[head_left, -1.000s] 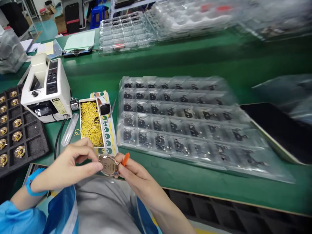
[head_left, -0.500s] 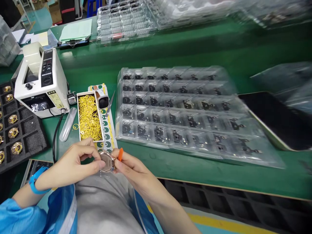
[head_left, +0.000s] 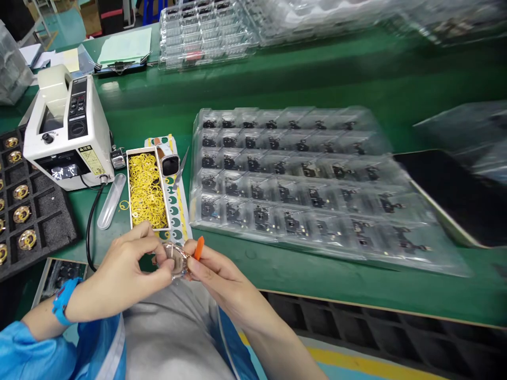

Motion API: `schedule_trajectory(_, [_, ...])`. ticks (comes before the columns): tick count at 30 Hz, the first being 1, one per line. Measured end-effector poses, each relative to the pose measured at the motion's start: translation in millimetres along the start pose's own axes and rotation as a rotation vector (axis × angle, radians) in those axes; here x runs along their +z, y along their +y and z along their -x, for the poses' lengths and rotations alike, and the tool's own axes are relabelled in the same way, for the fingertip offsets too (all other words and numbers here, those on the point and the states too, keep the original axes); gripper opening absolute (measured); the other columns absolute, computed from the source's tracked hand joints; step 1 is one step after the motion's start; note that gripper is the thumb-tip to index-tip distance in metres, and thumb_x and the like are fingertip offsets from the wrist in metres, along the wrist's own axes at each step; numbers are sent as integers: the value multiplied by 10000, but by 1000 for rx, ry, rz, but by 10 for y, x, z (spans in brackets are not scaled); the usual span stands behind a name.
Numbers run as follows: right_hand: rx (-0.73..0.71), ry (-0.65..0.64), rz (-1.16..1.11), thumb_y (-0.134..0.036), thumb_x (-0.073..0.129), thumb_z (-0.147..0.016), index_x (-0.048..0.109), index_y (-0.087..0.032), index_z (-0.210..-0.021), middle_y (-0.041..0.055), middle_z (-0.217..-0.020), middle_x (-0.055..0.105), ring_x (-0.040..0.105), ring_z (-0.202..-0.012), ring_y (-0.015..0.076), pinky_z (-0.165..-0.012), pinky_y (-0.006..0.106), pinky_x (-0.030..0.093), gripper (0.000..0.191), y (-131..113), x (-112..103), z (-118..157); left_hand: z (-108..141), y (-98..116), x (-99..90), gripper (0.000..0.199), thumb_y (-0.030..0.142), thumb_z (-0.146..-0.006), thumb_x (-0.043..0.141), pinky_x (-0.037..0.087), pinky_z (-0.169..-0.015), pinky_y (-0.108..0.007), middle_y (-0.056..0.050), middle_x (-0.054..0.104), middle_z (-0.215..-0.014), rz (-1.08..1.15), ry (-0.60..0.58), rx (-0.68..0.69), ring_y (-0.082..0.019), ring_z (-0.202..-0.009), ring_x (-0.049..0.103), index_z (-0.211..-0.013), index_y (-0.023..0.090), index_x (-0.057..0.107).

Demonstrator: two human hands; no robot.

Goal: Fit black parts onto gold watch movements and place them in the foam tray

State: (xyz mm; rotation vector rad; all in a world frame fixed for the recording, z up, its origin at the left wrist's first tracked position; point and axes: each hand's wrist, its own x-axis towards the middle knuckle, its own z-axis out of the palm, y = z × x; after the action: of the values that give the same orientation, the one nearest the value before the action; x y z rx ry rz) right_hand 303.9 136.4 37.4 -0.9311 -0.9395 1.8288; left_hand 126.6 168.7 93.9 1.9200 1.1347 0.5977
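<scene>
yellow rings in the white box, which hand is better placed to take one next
Probably the left hand: it is nearer the white box of yellow rings, though also at the watch case. The right hand, farther off, grips the case's other side.

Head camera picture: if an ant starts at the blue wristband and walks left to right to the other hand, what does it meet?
Blue wristband → left hand → round watch → right hand.
</scene>
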Motion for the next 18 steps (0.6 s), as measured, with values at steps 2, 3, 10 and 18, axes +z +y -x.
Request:
schedule_trajectory(2, [7,15,0,-648,671,-824,609,-206,-779,-20,-716,488,421,-656,128,-642,253,382,448,8,-13,3,27,10,-12,189,191,-857,589,401,-626,-275,10,492,-759,-139,41,11,-144,-689,515,-681,182,523])
schedule_trajectory(3, [12,26,-2,-652,672,-820,604,-205,-778,-18,-717,490,422,-655,128,-636,252,378,454,11,-19,5,42,7,-33,182,219,-864,604,405,-618,-284,7,496,-769,-221,71,8,-151,-686,519,-705,183,524])
schedule_trajectory(10, [24,55,-21,-649,699,-797,602,-200,-763,-12,-711,512,461,-651,129,-623,252,406,460,-38,-6,-9,37,-57,-150,116,120,-913,608,506,-843,-350,-56,636,-1003,-172,405,192,-197,-963,618,-943,208,677])
schedule_trajectory(18, [66,0,-144,-619,740,-761,690,-234,-825,62,-811,645,655,-801,234,-743,367,533,393,42,148,42,-71,-165,218,189,307,-810,790,433,-1102,-521,-131,710,-1201,360,138,374,-304,-1222,612,-952,202,722])
